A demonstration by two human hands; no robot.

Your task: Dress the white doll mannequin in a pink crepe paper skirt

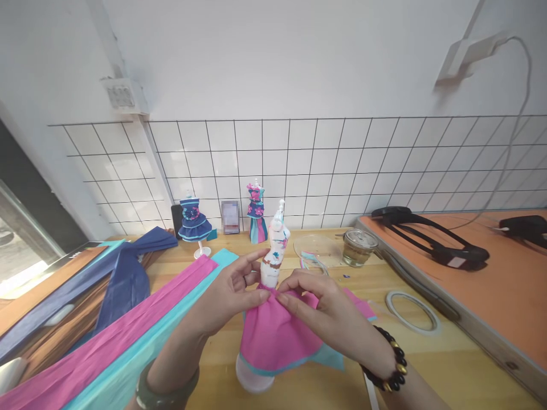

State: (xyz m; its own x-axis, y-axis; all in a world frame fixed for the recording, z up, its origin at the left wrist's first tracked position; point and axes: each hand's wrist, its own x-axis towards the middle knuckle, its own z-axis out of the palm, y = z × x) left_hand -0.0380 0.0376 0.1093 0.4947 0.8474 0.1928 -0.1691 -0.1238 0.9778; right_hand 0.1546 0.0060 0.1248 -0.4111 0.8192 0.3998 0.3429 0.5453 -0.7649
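A small white dress form (272,272), stained with colour on its torso, stands upright in front of me on a round white base. A pink skirt (277,336) with a light-blue edge hangs from its waist, and a light-blue layer shows below it on the right. At the waistband my left hand (239,287) presses the cloth with its thumb, the other fingers behind the form. Just beside it, my right hand (316,302) pinches the skirt's gathered top edge between thumb and forefinger.
Pink, light-blue, navy and brown cloth strips (162,302) spread over the left side. Two dressed miniature forms (256,210) stand by the tiled wall. To the right are a glass jar (359,248), a tape roll (412,312) and an orange surface (491,296) with a black headset-like frame.
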